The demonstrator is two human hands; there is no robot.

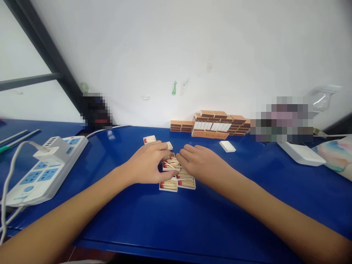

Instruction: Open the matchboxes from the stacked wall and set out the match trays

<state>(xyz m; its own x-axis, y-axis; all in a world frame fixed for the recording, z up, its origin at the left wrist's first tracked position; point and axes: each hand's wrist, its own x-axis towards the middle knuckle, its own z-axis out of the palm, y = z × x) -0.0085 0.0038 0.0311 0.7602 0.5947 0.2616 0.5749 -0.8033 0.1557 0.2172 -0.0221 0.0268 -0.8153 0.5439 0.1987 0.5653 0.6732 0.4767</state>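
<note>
- Gripping a tray (169, 169) of matches (172, 161) between thumb and fingers, our left hand (150, 161) is above the counter (132, 220).
- Our right hand (203, 161) curls just beside that tray; we cannot tell whether it grasps anything.
- Below, we see more trays (168, 190).
- Matchboxes (213, 119) stand stacked by the wall (154, 47).

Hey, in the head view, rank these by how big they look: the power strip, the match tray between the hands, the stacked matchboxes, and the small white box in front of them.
1. Power strip
2. Stacked matchboxes
Unranked, smallest: white box and match tray; they look alike, and the tray is partly covered.
</note>
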